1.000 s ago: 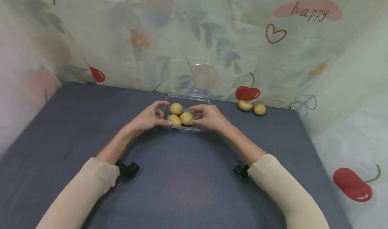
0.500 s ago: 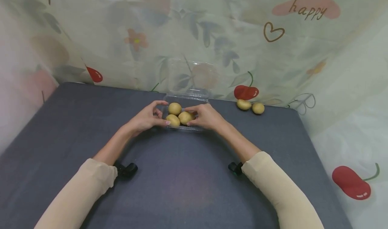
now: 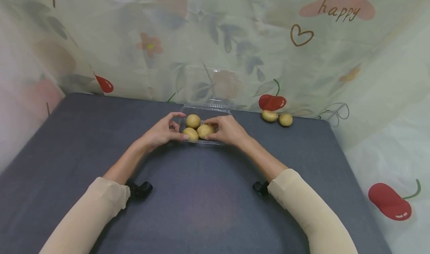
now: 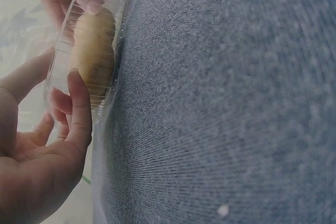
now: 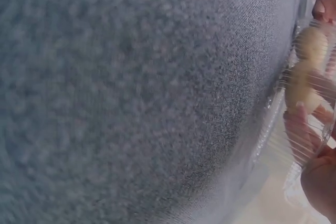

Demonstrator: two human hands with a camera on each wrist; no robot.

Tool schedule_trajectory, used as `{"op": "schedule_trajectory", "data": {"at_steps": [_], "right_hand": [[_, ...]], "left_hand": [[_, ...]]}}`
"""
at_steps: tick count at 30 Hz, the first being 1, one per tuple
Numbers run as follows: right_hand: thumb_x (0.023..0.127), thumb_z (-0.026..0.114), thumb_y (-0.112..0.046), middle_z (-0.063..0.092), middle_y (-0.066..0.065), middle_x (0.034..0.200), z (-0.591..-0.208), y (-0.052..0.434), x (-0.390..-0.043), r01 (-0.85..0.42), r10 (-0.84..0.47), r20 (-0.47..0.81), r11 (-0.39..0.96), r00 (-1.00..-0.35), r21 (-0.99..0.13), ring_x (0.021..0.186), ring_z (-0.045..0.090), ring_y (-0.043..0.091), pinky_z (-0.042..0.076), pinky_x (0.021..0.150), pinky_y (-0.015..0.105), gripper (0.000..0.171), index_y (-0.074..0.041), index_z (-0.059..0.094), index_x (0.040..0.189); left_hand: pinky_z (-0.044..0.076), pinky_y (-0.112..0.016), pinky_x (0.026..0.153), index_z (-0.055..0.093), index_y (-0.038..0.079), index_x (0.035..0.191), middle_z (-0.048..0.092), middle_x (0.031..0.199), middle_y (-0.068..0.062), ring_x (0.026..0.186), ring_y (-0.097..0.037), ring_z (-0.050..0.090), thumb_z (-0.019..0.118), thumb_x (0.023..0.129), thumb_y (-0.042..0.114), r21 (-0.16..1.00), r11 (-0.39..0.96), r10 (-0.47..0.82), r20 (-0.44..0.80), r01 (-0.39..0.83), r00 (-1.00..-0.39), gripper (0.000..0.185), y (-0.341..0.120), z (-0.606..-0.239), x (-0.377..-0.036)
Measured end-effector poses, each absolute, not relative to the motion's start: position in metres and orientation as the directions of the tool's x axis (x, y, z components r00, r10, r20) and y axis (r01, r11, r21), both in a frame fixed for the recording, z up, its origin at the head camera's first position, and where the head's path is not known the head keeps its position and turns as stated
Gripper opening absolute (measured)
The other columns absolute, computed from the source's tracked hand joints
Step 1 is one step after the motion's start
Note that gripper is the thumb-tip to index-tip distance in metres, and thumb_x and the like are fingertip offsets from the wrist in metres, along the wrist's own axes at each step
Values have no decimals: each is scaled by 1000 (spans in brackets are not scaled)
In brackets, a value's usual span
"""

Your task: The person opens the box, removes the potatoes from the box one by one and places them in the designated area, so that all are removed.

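Where your right grip (image 3: pixel 228 130) lay: you pinched one potato (image 3: pixel 203 131) inside the clear box (image 3: pixel 213 143).
Left grip (image 3: pixel 164 130): held the box's left end, spread wide, probably to steady it.
Loose potatoes (image 3: pixel 270 116): lay on the tabletop (image 3: pixel 208 194), right of both grips.

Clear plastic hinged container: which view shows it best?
Head: the clear plastic hinged container shows from raised lid to base, with three rounded yellow potatoes inside. Left wrist gives mainly a ribbed wall, cut off at the top; right wrist, a ribbed side cut off by the right edge.
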State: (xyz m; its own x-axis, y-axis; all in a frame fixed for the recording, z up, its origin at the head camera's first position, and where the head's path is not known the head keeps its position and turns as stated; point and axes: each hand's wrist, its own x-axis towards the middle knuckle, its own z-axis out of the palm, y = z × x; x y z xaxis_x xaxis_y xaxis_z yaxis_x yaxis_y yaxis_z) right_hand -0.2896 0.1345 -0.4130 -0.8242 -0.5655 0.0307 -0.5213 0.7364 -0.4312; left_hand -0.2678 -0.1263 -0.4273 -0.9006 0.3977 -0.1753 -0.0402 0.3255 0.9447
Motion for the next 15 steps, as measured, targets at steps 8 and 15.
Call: {"op": "schedule_trajectory", "data": {"at_steps": [8,15], "right_hand": [[82,84,-31,72,1,106,-415,138,-290,-544,-569,112,684,-815,-486,92,66,13,54,78,29,46,-14,72,122],[81,84,-31,70,2,108,-416,140,-288,-559,-574,152,646,-805,-519,95,65,15,55,79,28,48,-12,71,123]], "left_hand": [[42,-38,74,33,14,149,53,88,-10,80,-25,54,79,87,16,945,327,397,-167,-31,-903,77,-126,-426,-267],[43,-38,75,33,14,149,51,88,-9,80,-25,53,79,87,16,945,325,391,-178,-45,-903,77,-125,-428,-268]]}}
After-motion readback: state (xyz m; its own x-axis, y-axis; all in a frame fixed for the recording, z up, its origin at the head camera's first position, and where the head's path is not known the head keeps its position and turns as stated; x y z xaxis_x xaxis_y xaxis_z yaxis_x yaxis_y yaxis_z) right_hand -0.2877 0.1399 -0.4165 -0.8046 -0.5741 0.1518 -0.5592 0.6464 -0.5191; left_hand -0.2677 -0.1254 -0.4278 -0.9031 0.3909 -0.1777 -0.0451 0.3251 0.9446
